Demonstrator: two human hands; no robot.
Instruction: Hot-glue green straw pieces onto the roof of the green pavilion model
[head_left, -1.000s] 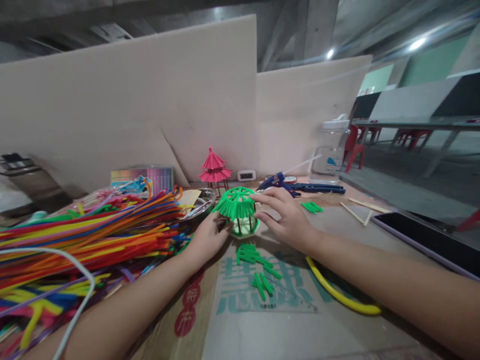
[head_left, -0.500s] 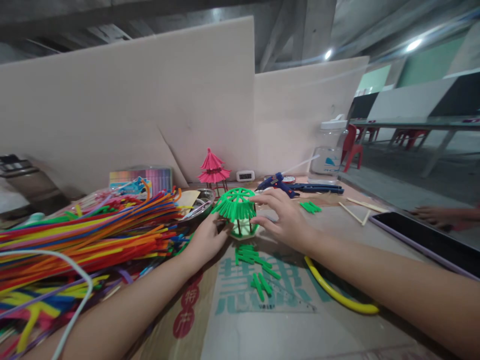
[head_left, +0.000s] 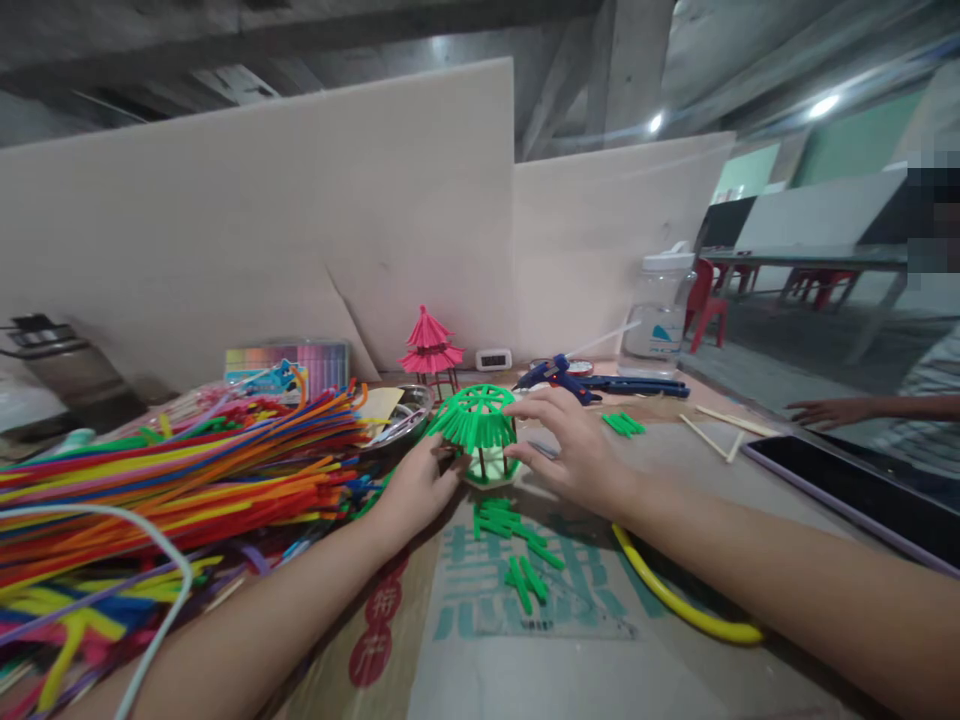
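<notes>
A small green model pavilion [head_left: 480,425] stands in the middle of the table, its ribbed roof made of green strips set on dark thin posts. My left hand [head_left: 420,485] grips its left side low down, fingertips partly hidden behind it. On the opposite side, my right hand [head_left: 566,440] holds the model's edge, index finger at the roof rim and thumb lower beside a post. Loose short green strips [head_left: 499,520] lie just in front of the model. Behind it stands a finished-looking pink pavilion [head_left: 429,345] with a two-tier roof.
Bundles of colourful pipe cleaners [head_left: 187,470] fill the left, beside a metal bowl [head_left: 409,415]. Further back are a blue glue gun [head_left: 555,372], a clear bottle [head_left: 656,315] and a small clock [head_left: 493,359]. A phone [head_left: 855,500] and a yellow tube [head_left: 682,600] lie right. Another person's hand [head_left: 829,412] shows.
The view has tilted slightly, so everything sits a little lower. Both hands stay on the green pavilion. At the right edge, more of another person has come into view.
</notes>
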